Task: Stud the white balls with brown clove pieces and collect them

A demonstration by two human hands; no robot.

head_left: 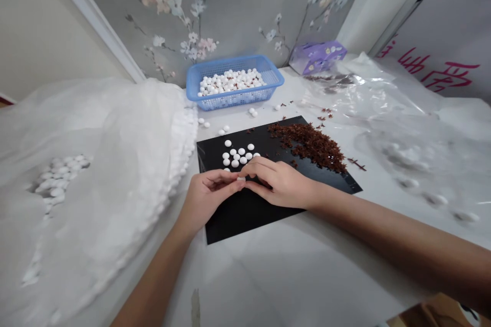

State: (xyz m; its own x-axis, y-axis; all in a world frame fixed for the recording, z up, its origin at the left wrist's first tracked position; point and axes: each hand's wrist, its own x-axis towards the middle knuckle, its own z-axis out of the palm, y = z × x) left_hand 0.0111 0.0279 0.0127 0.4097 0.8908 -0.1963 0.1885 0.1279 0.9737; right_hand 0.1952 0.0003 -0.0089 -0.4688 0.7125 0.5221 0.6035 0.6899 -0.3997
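Observation:
My left hand (205, 196) is closed in a pinch, with a small white ball (241, 179) between the thumb and fingertips. Against the same ball, the fingertips of my right hand (278, 181) are pinched together; whatever they may hold is hidden. Both hands are over a black mat (233, 219). Several white balls (235, 163) lie loosely grouped on it just beyond my fingers. To the right, a heap of small reddish-brown star-shaped pieces (310, 143) spreads over the mat's far corner.
Behind the mat stands a blue basket (230, 103) containing white balls and some brown bits. A large white bag (126, 163) with more balls fills the left. Clear plastic bags (414, 133) and a purple packet (318, 57) lie on the right. Loose balls (252, 112) dot the white table (245, 276).

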